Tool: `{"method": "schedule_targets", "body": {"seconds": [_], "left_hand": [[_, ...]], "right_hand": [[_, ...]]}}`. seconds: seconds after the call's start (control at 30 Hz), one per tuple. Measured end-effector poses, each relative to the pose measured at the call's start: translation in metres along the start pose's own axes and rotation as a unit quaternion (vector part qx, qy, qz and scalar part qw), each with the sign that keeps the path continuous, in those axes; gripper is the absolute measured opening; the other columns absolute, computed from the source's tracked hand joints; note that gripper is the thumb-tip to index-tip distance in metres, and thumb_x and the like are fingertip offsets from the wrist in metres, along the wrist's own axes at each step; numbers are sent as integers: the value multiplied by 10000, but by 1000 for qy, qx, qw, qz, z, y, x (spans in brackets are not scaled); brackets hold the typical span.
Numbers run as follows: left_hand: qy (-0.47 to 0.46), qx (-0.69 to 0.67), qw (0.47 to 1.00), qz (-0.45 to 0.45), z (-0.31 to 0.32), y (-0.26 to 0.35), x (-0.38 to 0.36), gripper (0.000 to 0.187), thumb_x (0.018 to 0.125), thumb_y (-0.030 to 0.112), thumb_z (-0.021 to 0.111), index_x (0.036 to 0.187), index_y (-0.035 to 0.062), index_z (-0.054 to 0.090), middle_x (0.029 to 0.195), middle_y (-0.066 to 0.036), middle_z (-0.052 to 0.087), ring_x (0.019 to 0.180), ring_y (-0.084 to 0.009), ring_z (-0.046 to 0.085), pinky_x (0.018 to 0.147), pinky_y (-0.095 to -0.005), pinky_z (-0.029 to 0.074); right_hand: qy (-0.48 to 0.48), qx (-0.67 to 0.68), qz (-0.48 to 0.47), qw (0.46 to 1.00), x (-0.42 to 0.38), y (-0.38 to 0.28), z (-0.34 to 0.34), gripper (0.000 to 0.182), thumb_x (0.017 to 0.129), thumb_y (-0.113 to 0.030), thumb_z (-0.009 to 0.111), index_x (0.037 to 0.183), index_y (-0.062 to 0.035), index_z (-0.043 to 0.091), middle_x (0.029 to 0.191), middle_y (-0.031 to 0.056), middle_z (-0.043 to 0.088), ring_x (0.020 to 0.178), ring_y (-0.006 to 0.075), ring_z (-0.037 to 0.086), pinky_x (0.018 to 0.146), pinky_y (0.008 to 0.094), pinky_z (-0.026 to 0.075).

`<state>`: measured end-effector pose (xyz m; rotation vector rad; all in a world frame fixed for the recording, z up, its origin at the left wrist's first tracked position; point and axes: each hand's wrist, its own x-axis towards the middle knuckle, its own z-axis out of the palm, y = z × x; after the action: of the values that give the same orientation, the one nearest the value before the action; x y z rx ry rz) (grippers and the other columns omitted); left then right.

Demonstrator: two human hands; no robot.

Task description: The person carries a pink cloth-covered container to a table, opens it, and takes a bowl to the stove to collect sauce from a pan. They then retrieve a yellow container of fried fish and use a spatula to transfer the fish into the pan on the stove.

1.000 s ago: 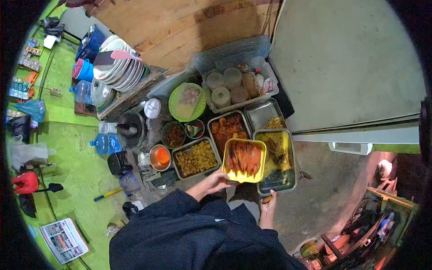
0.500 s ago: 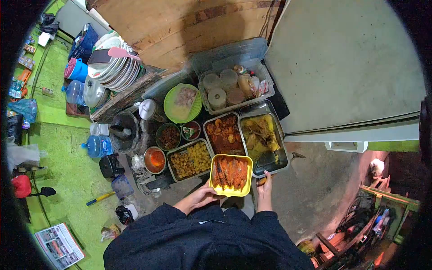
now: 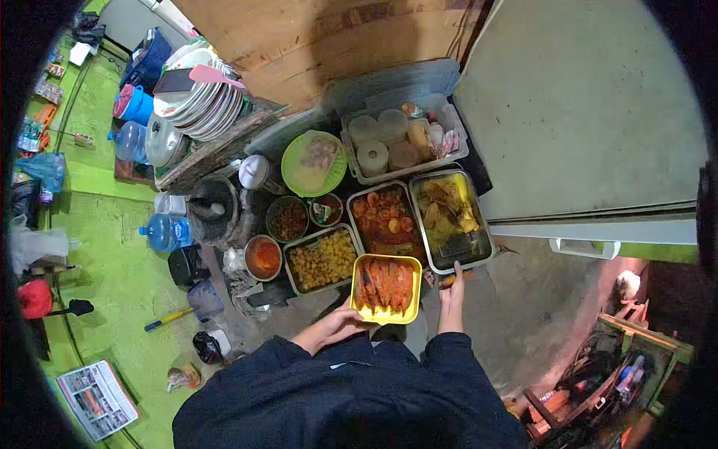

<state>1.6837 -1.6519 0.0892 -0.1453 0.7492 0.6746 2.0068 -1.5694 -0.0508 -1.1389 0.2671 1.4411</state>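
Note:
A yellow tray [image 3: 387, 314] of red-sauced fish is held at its lower left edge by my left hand [image 3: 340, 327]. My right hand [image 3: 452, 299] is at the near edge of a metal tray [image 3: 488, 251] with yellow food, its index finger pointing up; what the other fingers hold there is too small to make out. Left of that stands a tray of red stew [image 3: 383, 217], partly covered by the yellow tray. A tray of yellow diced food [image 3: 323, 260] lies further left, beside a bowl of red sauce [image 3: 263, 257].
Behind the trays are a green basket [image 3: 314, 163] and a clear bin [image 3: 404, 142] of jars. A stone mortar [image 3: 213, 209] stands at the left, near stacked plates [image 3: 198, 97] and a blue water jug [image 3: 166, 232]. A white door [image 3: 583, 120] fills the right.
The metal trays and bowls have shifted slightly right in view as the camera moved. My right hand has moved a little right and up, away from the yellow tray, which stays in my left hand.

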Motion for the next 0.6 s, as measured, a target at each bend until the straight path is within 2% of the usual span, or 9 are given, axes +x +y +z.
{"method": "schedule_targets", "body": {"seconds": [0.1,0.17,0.2,0.23,0.33,0.43,0.47,0.5,0.6], "left_hand": [[-3,4,1000,-6,1,-3,4,761,794,-87,453,1464,172,201,1458,-137,335,1316,-325,381,1091,-519,324],[-11,-4,1000,-1,-8,-6,8,746,797,-83,457,1458,169,219,1438,-131,367,1303,-328,398,1088,-515,331],[-15,-1,1000,-2,-13,-6,9,746,797,-83,457,1458,169,219,1438,-131,367,1303,-328,398,1088,-515,331],[-12,17,1000,4,-16,-5,9,740,797,-80,461,1454,166,226,1428,-129,381,1295,-324,409,1082,-514,337],[-8,46,999,13,17,7,4,786,787,-83,471,1467,184,182,1440,-127,349,1300,-316,400,1079,-509,349],[23,92,995,16,38,19,4,834,758,-93,488,1471,191,163,1453,-120,318,1307,-303,386,1070,-504,357],[11,108,994,19,38,21,6,831,754,-83,496,1469,188,169,1449,-118,325,1303,-297,389,1061,-495,357],[-1,125,992,23,39,23,9,829,750,-73,503,1466,186,174,1444,-115,333,1300,-291,392,1053,-487,356],[-16,170,985,34,72,33,2,814,749,-34,519,1460,179,185,1422,-108,358,1282,-276,404,1040,-464,348]], "right_hand": [[3,7,-13,1000,-3,-3,13,378,867,-262,694,1167,-89,543,1017,59,643,893,224,632,659,363,520],[28,-22,-11,999,14,4,-2,559,876,-341,671,1288,-19,474,1266,136,565,1087,262,595,928,384,499],[37,-43,-34,998,20,9,-7,632,826,-463,695,1242,-40,477,1119,140,605,885,294,622,770,402,536],[36,-40,-39,998,34,14,-18,632,826,-463,695,1242,-40,477,1119,140,605,885,294,622,770,402,536],[86,-37,5,996,82,36,-58,808,677,-728,669,1115,-91,432,812,93,490,563,235,408,469,360,380],[65,35,6,997,78,35,-62,803,698,-753,623,1128,-103,432,879,112,501,602,237,427,482,349,380],[69,39,-1,997,56,27,-49,795,730,-703,632,1172,-81,407,981,128,523,721,265,535,582,378,484],[71,45,-6,996,40,24,-42,795,730,-703,632,1172,-81,407,981,128,523,721,265,535,582,378,484],[59,123,-79,988,-8,9,-38,851,787,-531,673,1316,-39,224,1091,144,558,1012,283,611,958,438,499]]}}
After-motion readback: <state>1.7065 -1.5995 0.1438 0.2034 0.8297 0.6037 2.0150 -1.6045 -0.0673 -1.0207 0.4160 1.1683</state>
